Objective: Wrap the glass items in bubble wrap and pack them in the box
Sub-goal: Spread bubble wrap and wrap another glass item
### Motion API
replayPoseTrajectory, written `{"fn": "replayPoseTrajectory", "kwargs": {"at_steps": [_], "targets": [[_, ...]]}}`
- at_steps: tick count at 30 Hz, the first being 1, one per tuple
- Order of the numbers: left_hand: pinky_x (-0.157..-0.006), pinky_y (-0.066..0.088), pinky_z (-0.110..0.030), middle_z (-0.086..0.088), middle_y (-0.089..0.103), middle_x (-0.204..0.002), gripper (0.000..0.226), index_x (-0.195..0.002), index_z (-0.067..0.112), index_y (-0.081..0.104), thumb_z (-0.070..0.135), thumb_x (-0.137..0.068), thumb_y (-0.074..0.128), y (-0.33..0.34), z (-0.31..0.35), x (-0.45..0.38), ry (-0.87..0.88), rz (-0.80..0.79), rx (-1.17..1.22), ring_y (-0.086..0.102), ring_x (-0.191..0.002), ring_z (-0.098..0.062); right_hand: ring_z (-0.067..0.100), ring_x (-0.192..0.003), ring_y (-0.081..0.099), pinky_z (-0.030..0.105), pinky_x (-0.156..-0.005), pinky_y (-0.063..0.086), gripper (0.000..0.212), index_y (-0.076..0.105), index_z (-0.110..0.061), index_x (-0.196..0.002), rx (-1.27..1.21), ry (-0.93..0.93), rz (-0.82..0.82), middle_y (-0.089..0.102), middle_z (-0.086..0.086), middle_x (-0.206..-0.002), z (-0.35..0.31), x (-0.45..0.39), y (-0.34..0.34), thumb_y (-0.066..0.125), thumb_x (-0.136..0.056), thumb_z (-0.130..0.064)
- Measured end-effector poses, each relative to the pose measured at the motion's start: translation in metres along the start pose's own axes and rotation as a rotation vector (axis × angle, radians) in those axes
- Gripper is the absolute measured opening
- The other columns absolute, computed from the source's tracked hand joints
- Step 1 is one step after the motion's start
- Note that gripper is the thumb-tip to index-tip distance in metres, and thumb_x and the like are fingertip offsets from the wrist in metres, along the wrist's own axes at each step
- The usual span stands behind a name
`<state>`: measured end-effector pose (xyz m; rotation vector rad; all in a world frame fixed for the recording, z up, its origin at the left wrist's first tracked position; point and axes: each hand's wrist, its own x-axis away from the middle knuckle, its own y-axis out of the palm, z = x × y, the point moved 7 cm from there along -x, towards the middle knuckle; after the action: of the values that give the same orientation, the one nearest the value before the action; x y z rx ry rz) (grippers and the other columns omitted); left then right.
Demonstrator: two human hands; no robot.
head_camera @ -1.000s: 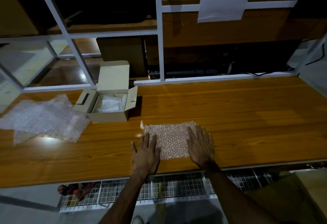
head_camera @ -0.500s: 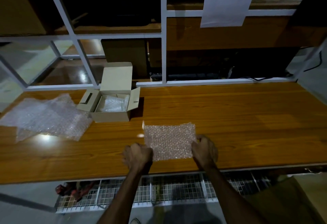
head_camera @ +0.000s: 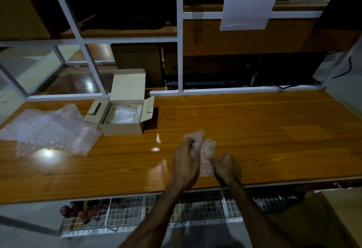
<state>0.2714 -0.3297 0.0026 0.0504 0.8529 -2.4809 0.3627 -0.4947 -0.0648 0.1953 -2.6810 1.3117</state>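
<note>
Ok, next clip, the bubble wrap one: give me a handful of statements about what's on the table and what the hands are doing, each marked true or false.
1. Both hands hold the small bubble wrap piece. True: the left hand and right hand grip it from either side.
2. The cardboard box is closed. False: its lid and flaps stand open, with clear wrap showing inside.
3. A loose bubble wrap sheet lies on the table left of the box. True.
4. The box sits right of the hands. False: it is to their left and farther back.
5. A bare glass item stands on the table. False: none is visible there.
</note>
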Motion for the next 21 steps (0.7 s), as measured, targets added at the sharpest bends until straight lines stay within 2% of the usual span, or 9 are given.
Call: {"fn": "replayPoseTrajectory", "kwargs": {"at_steps": [4,6,8,10,13,14,16,18,21], "targets": [[-0.089,0.058,-0.045,-0.003,0.063,-0.140,0.067,-0.153,0.030,0.036,0.041,-0.093,0.065,0.051,-0.002,0.011,0.040,-0.398,-0.120,0.065,-0.115,-0.026,0.024,-0.052,0.048,0.029,-0.054,0.034,0.049,0.051,-0.018,-0.058,-0.099,0.062,-0.033,0.052,0.001,-0.056,0.013,-0.012,-0.004,0.060,-0.103,-0.035],[-0.096,0.053,-0.044,-0.005,0.064,-0.142,0.062,-0.153,0.029,0.039,0.045,-0.097,0.058,0.056,-0.002,0.018,0.090,-0.449,-0.162,0.060,-0.122,-0.025,0.027,-0.059,0.061,0.031,-0.057,0.046,0.043,0.060,-0.013,-0.065,-0.176,0.081,-0.067,0.066,0.004,-0.063,0.020,-0.019,-0.004,0.057,-0.105,-0.027],[-0.096,0.053,-0.042,-0.006,0.068,-0.134,0.045,-0.148,0.024,0.049,0.034,-0.104,0.051,0.050,-0.001,0.022,0.141,-0.376,-0.118,0.061,-0.119,-0.023,0.029,-0.064,0.065,0.037,-0.062,0.053,0.039,0.060,-0.012,-0.069,-0.228,0.078,-0.098,0.070,0.009,-0.069,0.026,-0.022,-0.002,0.058,-0.106,-0.023],[-0.098,0.052,-0.040,-0.007,0.071,-0.125,0.032,-0.136,0.016,0.062,0.017,-0.106,0.051,0.037,-0.003,0.021,0.193,-0.181,-0.132,0.062,-0.116,-0.023,0.033,-0.065,0.061,0.043,-0.067,0.055,0.039,0.056,-0.013,-0.070,-0.227,0.038,-0.102,0.068,0.016,-0.073,0.028,-0.022,-0.001,0.059,-0.107,-0.026],[-0.100,0.048,-0.044,-0.004,0.069,-0.126,0.030,-0.128,0.019,0.066,0.019,-0.101,0.054,0.015,-0.018,0.013,0.084,0.050,-0.334,0.057,-0.118,-0.024,0.028,-0.060,0.049,0.036,-0.060,0.043,0.042,0.051,-0.016,-0.069,-0.169,-0.033,-0.096,0.056,0.013,-0.066,0.025,-0.020,0.000,0.060,-0.106,-0.033],[-0.102,0.045,-0.045,-0.004,0.064,-0.132,0.034,-0.134,0.021,0.061,0.027,-0.101,0.054,0.015,-0.028,0.012,0.001,0.029,-0.399,0.053,-0.123,-0.024,0.024,-0.059,0.048,0.033,-0.059,0.038,0.042,0.050,-0.017,-0.068,-0.154,-0.047,-0.098,0.053,0.008,-0.064,0.023,-0.019,0.000,0.061,-0.105,-0.034],[-0.104,0.037,-0.048,-0.005,0.055,-0.137,0.051,-0.142,0.024,0.050,0.045,-0.097,0.059,0.019,-0.046,0.012,-0.172,-0.083,-0.475,0.046,-0.128,-0.026,0.021,-0.061,0.053,0.029,-0.060,0.036,0.039,0.057,-0.012,-0.072,-0.147,-0.034,-0.114,0.059,0.011,-0.067,0.022,-0.019,0.002,0.064,-0.101,-0.037],[-0.100,0.033,-0.047,-0.007,0.053,-0.128,0.055,-0.133,0.026,0.051,0.054,-0.088,0.064,0.022,-0.059,0.013,-0.296,-0.112,-0.413,0.046,-0.124,-0.028,0.024,-0.064,0.060,0.028,-0.060,0.040,0.036,0.065,-0.008,-0.077,-0.150,-0.007,-0.134,0.069,0.012,-0.074,0.021,-0.020,0.005,0.069,-0.096,-0.039],[-0.094,0.033,-0.045,-0.004,0.056,-0.115,0.046,-0.111,0.025,0.058,0.054,-0.077,0.071,0.022,-0.067,0.006,-0.440,-0.099,-0.324,0.049,-0.116,-0.028,0.025,-0.069,0.066,0.028,-0.060,0.043,0.029,0.065,-0.015,-0.074,-0.133,-0.001,-0.152,0.071,0.006,-0.074,0.018,-0.021,0.006,0.071,-0.093,-0.036]]}}
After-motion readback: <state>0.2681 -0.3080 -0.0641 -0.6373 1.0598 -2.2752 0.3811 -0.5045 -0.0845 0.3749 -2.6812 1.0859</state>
